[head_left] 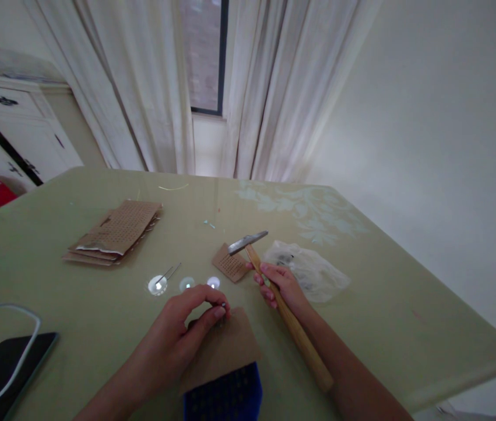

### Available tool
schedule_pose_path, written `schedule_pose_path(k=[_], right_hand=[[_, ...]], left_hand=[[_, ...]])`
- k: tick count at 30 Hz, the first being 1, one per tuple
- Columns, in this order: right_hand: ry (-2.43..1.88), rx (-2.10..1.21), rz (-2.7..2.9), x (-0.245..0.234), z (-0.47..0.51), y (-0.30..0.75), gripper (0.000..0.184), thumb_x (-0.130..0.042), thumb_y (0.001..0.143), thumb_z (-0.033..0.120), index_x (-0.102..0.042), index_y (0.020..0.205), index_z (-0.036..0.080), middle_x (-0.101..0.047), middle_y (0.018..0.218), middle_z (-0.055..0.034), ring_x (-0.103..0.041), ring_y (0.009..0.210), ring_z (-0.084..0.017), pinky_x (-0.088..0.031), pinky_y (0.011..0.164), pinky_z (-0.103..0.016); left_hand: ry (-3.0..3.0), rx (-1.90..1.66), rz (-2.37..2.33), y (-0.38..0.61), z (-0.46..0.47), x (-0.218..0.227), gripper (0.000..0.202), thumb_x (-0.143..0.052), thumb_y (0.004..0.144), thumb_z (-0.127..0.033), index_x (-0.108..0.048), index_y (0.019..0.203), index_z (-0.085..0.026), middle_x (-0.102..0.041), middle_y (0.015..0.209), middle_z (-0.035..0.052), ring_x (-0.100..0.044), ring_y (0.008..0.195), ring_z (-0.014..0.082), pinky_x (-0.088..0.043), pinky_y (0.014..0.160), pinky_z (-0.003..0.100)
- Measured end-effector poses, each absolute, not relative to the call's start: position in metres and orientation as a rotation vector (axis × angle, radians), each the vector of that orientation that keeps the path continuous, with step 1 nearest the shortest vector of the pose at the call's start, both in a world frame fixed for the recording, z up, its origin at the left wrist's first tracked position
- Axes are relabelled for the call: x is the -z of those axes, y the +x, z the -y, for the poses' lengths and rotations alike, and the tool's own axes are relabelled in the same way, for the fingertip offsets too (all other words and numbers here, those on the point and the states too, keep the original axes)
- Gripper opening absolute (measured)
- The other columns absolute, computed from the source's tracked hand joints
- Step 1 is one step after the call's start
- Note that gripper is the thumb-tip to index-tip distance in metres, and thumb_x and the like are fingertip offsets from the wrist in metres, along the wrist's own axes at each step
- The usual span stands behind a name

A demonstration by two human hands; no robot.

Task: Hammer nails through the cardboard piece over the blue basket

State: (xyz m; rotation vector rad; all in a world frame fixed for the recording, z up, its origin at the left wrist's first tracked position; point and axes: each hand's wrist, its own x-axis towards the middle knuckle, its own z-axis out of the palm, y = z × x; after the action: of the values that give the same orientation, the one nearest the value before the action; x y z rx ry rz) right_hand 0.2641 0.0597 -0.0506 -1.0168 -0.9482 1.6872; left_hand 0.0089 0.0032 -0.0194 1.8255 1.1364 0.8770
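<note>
The left hand (182, 327) pinches a small nail (223, 304) between thumb and forefinger. Only the nail's tip shows, just above the far edge of a piece of brown cardboard (230, 351). The fingers rest on that cardboard, which lies on top of a blue block (226, 400) at the near edge of the table (406, 327).

The right hand (281, 287) is clenched around the wooden handle of a hammer (303, 345), high up near the head. The metal head is raised slightly off the table, to the right of the nail and farther from the person. The long end of the handle runs back along the forearm.

Just under the hammer head lies a small square of cardboard with rows of holes (230, 266). To the right of the hammer is a crumpled clear plastic bag (313, 272) – its contents are too blurred to make out. Left of the small square, three bright spots of light shine on the tabletop, and two thin loose nails (169, 272) lie by the leftmost spot.

Farther left sits a stack of cardboard sheets with holes (116, 234). A dark phone (6, 368) with a white cable (11, 308) looped over it lies at the near left corner. Behind the table hang pale curtains (143, 88) around a window (204, 52), with a white cabinet (6, 117) on the left.
</note>
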Motion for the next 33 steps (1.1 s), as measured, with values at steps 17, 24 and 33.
schedule_pose_path(k=[17, 24, 33], right_hand=[[-1.039, -1.677, 1.046, 0.038, -0.053, 0.269, 0.045, -0.089, 0.080, 0.054, -0.082, 0.098, 0.013, -0.061, 0.075, 0.0024, -0.044, 0.041, -0.003, -0.039, 0.030, -0.015], [-1.244, -1.550, 1.445, -0.037, 0.010, 0.289, 0.040, -0.070, 0.101, 0.055, -0.073, 0.094, 0.015, -0.059, 0.070, 0.0034, -0.045, 0.042, -0.006, -0.041, 0.036, -0.016], [-1.510, -1.215, 1.949, -0.109, 0.068, 0.267, 0.041, -0.051, 0.112, 0.050, -0.059, 0.082, 0.022, -0.051, 0.060, 0.0053, -0.052, 0.049, -0.012, -0.041, 0.048, -0.021]], left_hand=[[2.045, -1.011, -1.108, 0.005, -0.002, 0.023, 0.011, -0.066, 0.104, -0.029, -0.076, 0.100, -0.030, -0.081, 0.095, -0.0023, -0.074, 0.088, 0.0182, -0.054, 0.082, 0.028], [2.134, -1.071, -1.037, 0.005, -0.001, 0.020, 0.013, -0.065, 0.103, -0.022, -0.076, 0.101, -0.030, -0.080, 0.094, -0.0030, -0.072, 0.088, 0.0172, -0.053, 0.082, 0.029], [2.085, -1.004, -1.050, 0.004, -0.001, 0.020, 0.017, -0.063, 0.103, -0.025, -0.079, 0.101, -0.028, -0.082, 0.097, 0.0021, -0.073, 0.093, 0.0212, -0.054, 0.086, 0.033]])
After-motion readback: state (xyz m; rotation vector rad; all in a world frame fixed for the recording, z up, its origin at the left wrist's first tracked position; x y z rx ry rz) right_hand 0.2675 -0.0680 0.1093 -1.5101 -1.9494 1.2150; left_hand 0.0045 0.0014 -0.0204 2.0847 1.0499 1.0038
